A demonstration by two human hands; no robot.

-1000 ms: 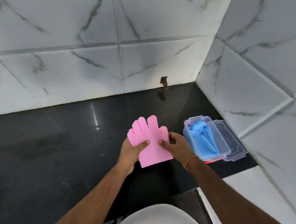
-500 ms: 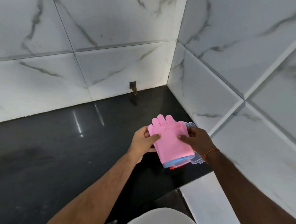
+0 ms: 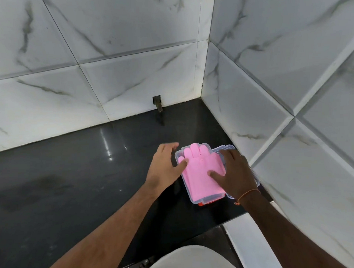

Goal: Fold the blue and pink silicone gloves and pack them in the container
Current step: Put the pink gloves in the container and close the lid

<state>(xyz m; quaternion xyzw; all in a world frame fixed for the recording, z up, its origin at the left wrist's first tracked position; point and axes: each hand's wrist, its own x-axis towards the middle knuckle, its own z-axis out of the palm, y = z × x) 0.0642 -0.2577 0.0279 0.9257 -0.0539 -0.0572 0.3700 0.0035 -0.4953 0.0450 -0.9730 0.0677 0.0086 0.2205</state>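
The folded pink glove [image 3: 200, 173] lies flat in the clear plastic container [image 3: 193, 201] on the black counter, fingers pointing away from me. It covers the inside, so the blue glove is hidden. My left hand [image 3: 165, 165] rests against the container's left side, its thumb on the glove's left edge and its fingers spread past the far corner. My right hand [image 3: 235, 171] is over the right side, its thumb pressing the glove's middle and its fingers over the lid.
The clear lid [image 3: 227, 147] lies beside the container on the right, partly under my right hand. Marble-tiled walls meet in a corner just behind and to the right. The black counter's [image 3: 72, 180] front edge is near my body.
Both hands carried the pink glove to the right and lowered it into the container over the blue glove. The fingers have come away from under it; only the thumbs stay on it.
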